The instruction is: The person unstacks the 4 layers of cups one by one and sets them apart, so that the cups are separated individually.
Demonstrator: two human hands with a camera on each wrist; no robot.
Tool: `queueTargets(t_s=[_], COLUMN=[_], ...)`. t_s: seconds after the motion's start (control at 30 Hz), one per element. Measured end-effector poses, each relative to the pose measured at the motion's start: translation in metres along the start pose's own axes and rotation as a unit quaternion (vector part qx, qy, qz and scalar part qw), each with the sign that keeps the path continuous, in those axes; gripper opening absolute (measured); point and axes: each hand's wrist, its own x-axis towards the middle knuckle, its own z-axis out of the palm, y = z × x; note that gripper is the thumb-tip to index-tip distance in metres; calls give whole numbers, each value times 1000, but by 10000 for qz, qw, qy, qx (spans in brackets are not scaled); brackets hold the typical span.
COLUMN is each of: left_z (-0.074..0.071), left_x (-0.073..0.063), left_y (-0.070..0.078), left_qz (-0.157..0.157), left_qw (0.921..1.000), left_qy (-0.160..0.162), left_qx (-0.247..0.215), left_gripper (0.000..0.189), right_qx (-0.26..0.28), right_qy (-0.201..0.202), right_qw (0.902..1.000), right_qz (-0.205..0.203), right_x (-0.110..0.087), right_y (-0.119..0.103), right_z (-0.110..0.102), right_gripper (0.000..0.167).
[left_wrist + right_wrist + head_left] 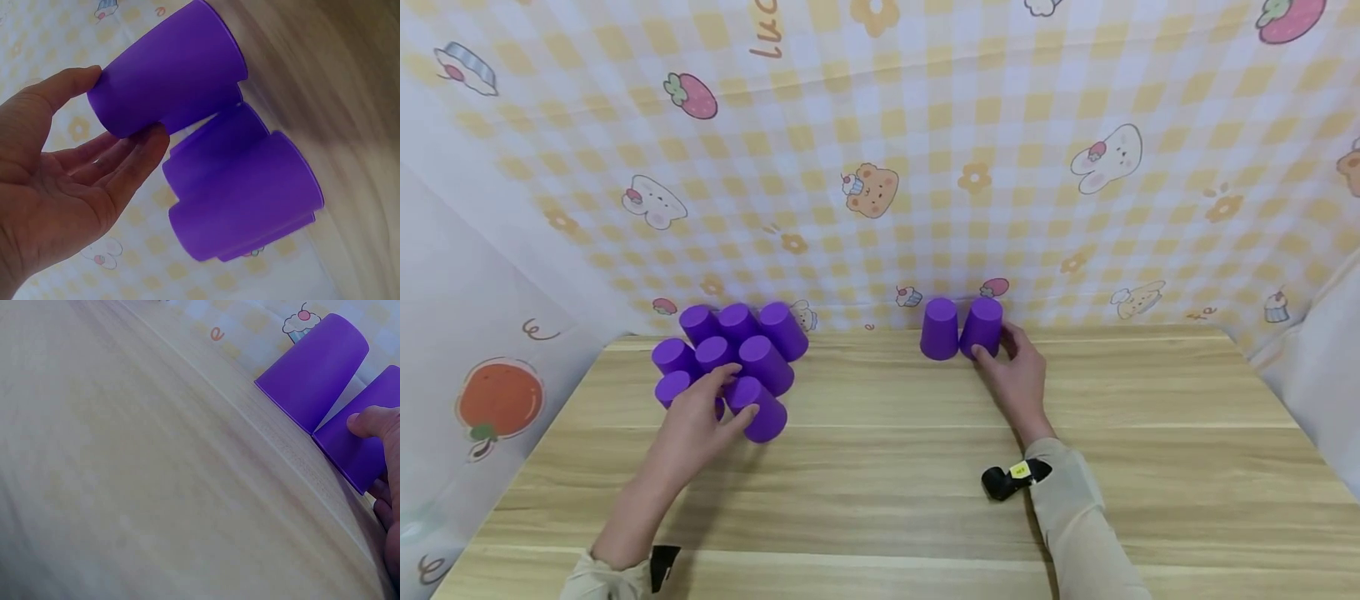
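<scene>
My left hand (700, 417) pinches the top end of the nearest purple cup (764, 414) between thumb and fingers. That cup is upside down at the front of a cluster of several purple cups (766, 365) on the left. In the left wrist view, the pinched cup (169, 69) is beside other cups (250, 194). My right hand (1018, 375) holds another upside-down purple cup (982, 327), its thumb on the near side. Just left of it stands a second purple cup (940, 330); in the right wrist view their rims meet or nearly meet.
Everything stands on a wood-grain table (880, 500). Behind its far edge hangs a yellow checked cloth (820, 167) with cartoon prints, close behind the cups. A pale wall covering (445, 317) borders the left side. A black strap device (1011, 479) sits on the right wrist.
</scene>
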Motion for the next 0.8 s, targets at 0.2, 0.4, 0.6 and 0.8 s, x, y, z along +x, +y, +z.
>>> queueTargets(t_s=[0.2, 0.4, 0.6, 0.8], left_z=[-8, -15, -17, -16], left_x=[-1, 1, 3, 3], left_y=[-5, -6, -9, -10], left_qz=[60, -136, -326, -245], left_qw=[9998, 9991, 9984, 9989], left_qy=[73, -244, -408, -308], left_qx=[174, 316, 236, 271], left_gripper=[50, 47, 47, 49], right_qx=[12, 3, -1, 35], right_qy=[-29, -51, -41, -33], right_qw=[10000, 9999, 10000, 10000], right_qz=[48, 91, 61, 47], right_x=[0, -1, -1, 0], right_y=[-2, -4, -3, -3], right_z=[-1, -1, -1, -1], right_gripper=[57, 57, 58, 58])
